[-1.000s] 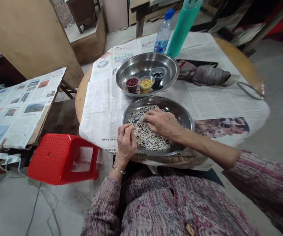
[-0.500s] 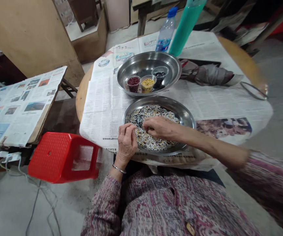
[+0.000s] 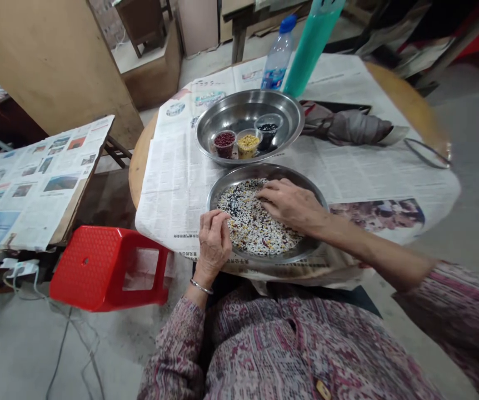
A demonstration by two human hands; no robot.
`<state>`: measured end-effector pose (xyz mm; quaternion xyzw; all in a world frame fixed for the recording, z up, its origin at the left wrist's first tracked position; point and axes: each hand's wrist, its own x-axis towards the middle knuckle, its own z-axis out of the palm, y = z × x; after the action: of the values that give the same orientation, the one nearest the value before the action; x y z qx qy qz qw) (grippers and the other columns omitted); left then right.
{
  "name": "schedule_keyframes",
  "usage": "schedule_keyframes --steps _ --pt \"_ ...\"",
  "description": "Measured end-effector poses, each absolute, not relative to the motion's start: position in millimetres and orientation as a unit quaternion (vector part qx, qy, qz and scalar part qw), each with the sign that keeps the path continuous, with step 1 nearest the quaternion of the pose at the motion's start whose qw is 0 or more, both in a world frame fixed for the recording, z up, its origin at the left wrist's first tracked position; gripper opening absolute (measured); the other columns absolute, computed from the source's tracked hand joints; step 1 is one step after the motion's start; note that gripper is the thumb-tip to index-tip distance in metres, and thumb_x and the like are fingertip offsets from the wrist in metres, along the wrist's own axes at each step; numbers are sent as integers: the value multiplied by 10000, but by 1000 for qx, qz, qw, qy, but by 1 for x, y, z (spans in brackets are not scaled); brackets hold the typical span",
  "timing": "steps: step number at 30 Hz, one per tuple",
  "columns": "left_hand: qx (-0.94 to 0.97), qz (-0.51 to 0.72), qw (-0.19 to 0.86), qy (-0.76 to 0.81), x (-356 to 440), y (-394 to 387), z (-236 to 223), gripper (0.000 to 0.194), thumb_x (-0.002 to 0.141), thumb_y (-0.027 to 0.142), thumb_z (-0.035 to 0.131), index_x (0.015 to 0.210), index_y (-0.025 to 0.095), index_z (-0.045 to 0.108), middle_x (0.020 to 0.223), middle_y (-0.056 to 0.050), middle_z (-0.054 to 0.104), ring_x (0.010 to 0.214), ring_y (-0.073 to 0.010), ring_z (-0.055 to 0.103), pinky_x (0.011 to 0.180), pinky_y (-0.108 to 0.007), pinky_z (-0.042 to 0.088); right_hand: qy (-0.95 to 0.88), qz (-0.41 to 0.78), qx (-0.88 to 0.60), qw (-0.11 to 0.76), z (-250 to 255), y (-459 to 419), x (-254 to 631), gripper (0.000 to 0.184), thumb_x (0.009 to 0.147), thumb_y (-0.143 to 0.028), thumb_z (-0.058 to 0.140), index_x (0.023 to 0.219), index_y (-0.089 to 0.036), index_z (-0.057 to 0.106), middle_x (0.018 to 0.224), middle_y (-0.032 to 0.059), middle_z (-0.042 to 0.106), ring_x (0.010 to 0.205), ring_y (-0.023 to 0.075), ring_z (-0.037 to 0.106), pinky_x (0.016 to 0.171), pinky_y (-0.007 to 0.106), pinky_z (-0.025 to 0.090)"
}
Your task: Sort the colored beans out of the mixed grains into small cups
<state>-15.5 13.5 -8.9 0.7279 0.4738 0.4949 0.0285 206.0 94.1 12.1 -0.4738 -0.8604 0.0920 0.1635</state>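
A shallow metal basin (image 3: 218, 191) holds a spread of mixed grains and beans (image 3: 260, 228), mostly white with black, yellow and dark red bits. My left hand (image 3: 214, 239), with a bangle at the wrist, is closed on the basin's near left rim, fingers bent together. Over the right part of the mix, my right hand (image 3: 292, 205) has its fingers stretched out and slightly apart, fingertips down at the grains. Whether a small grain is under those fingertips is hidden. Behind stands a second metal basin (image 3: 210, 119) with cups of red beans (image 3: 224, 143), yellow beans (image 3: 248, 143) and black beans (image 3: 268, 130).
Newspaper (image 3: 173, 194) covers the round table. At the back stand a water bottle (image 3: 279, 53) and a tall green bottle (image 3: 312, 50). A folded grey umbrella (image 3: 356, 128) lies to the right. A red stool (image 3: 85, 266) and another newspaper-covered table (image 3: 26, 183) are on the left.
My right hand has moved right and slightly away from me, its bunched fingers now opened out. More of the grain mix shows. My left hand stays at the rim.
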Motion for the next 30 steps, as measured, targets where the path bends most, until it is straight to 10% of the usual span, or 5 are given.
schedule_keyframes --steps 5,19,30 --pt "726 486 44 485 -16 13 -8 211 1081 175 437 1153 190 634 1119 -93 632 1083 -203 609 982 -397 542 -868 125 -446 180 13 89 177 374 947 -468 603 1201 -208 693 1154 160 664 1118 337 593 911 485 529" --pt "730 489 29 476 -15 13 -9 196 1073 160 446 1127 190 632 1095 -85 633 1051 -197 609 950 -385 550 -907 190 -357 114 27 69 188 193 874 -119 503 813 -219 656 855 57 643 746 176 573 691 319 418" --pt "732 487 18 476 -17 14 -7 187 1068 157 457 1112 189 636 1085 -84 634 1051 -196 622 950 -370 557 -920 86 -359 132 20 62 204 264 967 -156 478 983 -216 735 1083 122 722 1035 274 613 845 403 515"
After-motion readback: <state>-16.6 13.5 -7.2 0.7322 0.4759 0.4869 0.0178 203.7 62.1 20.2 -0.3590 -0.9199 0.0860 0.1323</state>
